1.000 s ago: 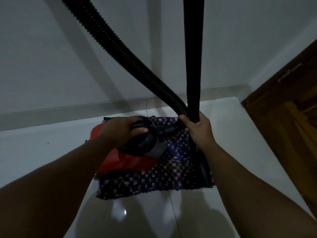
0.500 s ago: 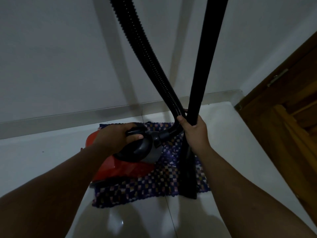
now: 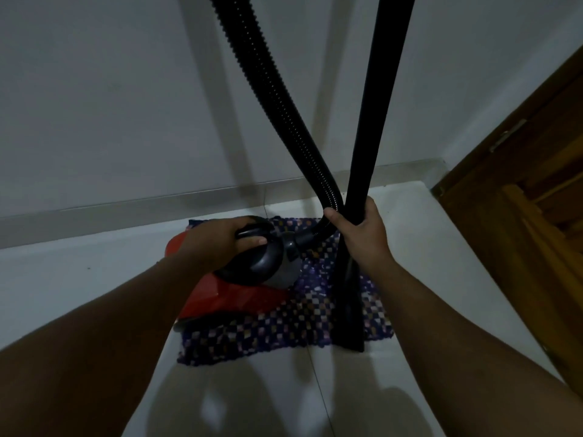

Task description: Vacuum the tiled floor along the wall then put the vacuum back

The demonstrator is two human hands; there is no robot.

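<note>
The vacuum has a red body with a black and grey top. Its ribbed hose and smooth tube are black. The mat beneath is a small check of dark blue, purple and pale squares. The floor is white, the wall pale grey, the door brown wood.

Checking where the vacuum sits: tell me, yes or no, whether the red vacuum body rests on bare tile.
No, the vacuum body sits on the checkered mat, which lies on the tiled floor near the wall.
</note>
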